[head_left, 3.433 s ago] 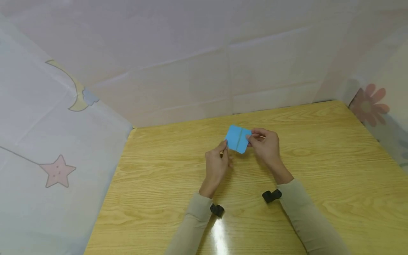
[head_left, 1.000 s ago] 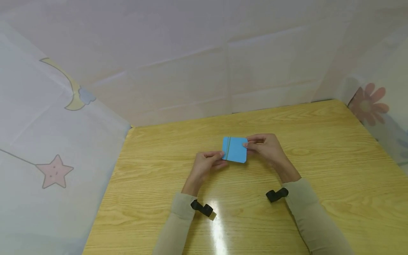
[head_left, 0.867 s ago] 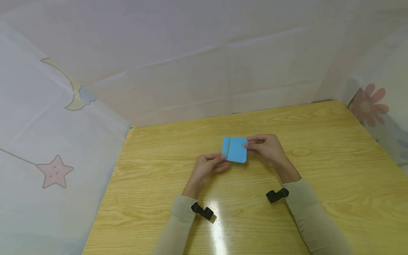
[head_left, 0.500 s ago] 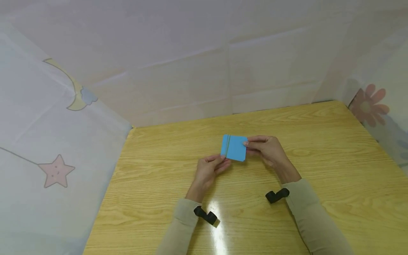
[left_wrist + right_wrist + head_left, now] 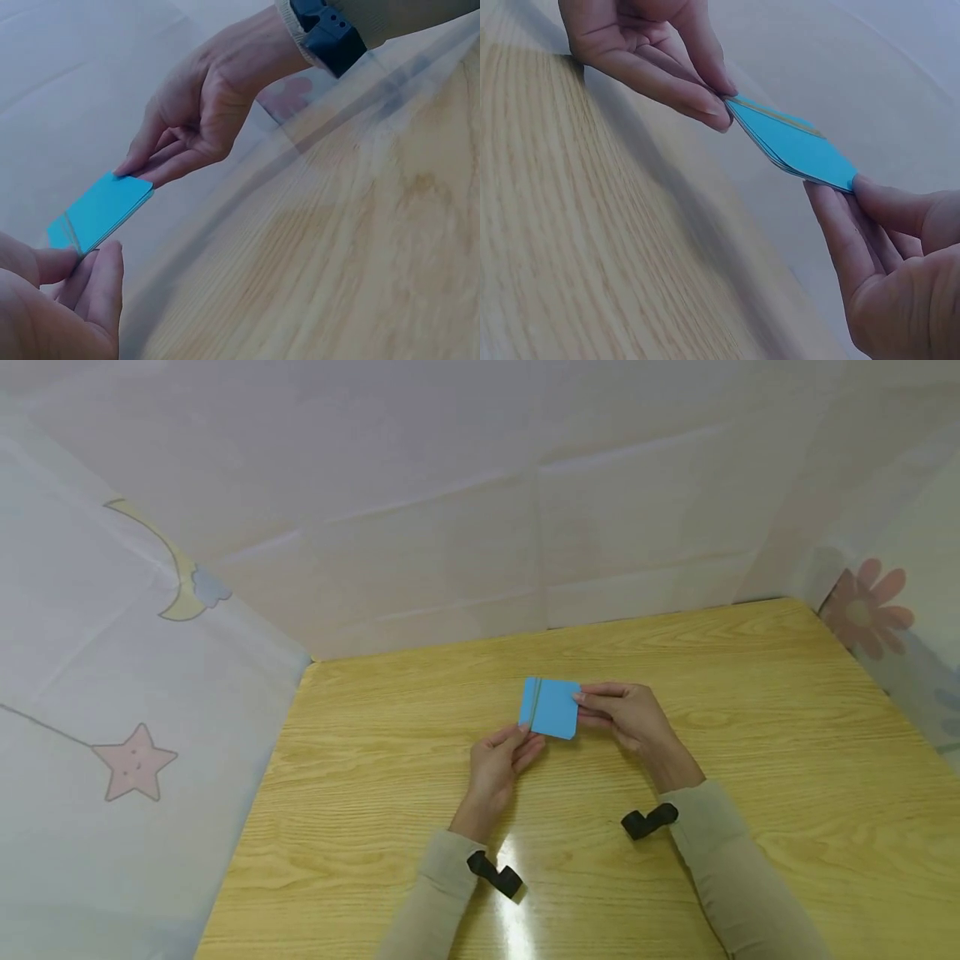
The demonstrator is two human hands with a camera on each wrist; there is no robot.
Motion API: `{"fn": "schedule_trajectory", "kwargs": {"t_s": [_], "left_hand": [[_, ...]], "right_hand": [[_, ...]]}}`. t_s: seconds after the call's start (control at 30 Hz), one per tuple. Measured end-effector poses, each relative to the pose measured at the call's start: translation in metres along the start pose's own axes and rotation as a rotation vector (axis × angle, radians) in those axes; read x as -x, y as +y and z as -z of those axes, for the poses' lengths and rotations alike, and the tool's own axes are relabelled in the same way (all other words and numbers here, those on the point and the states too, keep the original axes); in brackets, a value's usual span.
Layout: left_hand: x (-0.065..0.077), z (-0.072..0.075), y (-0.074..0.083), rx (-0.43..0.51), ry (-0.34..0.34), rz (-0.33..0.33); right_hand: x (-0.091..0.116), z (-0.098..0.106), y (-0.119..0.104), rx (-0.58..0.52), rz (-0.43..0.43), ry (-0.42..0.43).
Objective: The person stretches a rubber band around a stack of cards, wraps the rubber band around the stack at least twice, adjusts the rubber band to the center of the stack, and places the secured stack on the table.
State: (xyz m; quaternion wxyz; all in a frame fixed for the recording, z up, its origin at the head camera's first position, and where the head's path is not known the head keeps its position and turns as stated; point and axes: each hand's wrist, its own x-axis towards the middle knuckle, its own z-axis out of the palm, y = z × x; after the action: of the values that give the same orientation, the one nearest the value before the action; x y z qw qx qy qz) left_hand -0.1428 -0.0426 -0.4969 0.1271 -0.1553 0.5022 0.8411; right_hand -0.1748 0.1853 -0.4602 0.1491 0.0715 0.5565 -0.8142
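A thin stack of square blue cards (image 5: 557,710) is held above the table, slightly tilted, its layered edges visible in the right wrist view. A tan rubber band (image 5: 536,705) runs doubled across it near its left edge. My left hand (image 5: 496,767) pinches the lower left corner, thumb on top and fingers below, right where the band crosses the edge. At the right edge my right hand (image 5: 633,714) pinches the cards between thumb and fingers. In the left wrist view the cards (image 5: 105,208) lie between both hands.
Under the hands is a wood-grain table (image 5: 360,793). A pale cloth backdrop (image 5: 420,527) rises behind it and on both sides, printed with a moon, a star (image 5: 137,763) and a flower. Black wrist cameras (image 5: 648,821) sit by the sleeve cuffs.
Over three seconds the rubber band has shifted from the cards' middle to near their left edge. Recently the left forearm moved slightly right, its hand still at the corner; the right hand barely moved.
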Motion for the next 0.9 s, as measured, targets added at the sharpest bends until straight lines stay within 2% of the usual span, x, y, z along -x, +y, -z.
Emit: {"fn": "schedule_trajectory", "kwargs": {"t_s": [0.3,0.53,0.63,0.73,0.9], "left_hand": [[0.002,-0.009,-0.004,0.077,0.036,0.009],[0.005,-0.018,-0.012,0.163,0.084,-0.034],[0.007,-0.023,-0.017,0.19,0.105,-0.027],[0.009,-0.026,-0.02,0.187,0.109,-0.012],[0.013,-0.031,-0.026,0.155,0.079,0.0]], "right_hand": [[-0.001,-0.003,0.002,0.006,0.04,0.044],[-0.001,-0.008,0.003,0.069,0.076,0.064],[0.0,-0.008,0.003,0.099,0.066,0.085],[-0.001,-0.008,0.005,0.117,0.058,0.096],[0.0,-0.011,0.006,0.132,0.078,0.09]]}}
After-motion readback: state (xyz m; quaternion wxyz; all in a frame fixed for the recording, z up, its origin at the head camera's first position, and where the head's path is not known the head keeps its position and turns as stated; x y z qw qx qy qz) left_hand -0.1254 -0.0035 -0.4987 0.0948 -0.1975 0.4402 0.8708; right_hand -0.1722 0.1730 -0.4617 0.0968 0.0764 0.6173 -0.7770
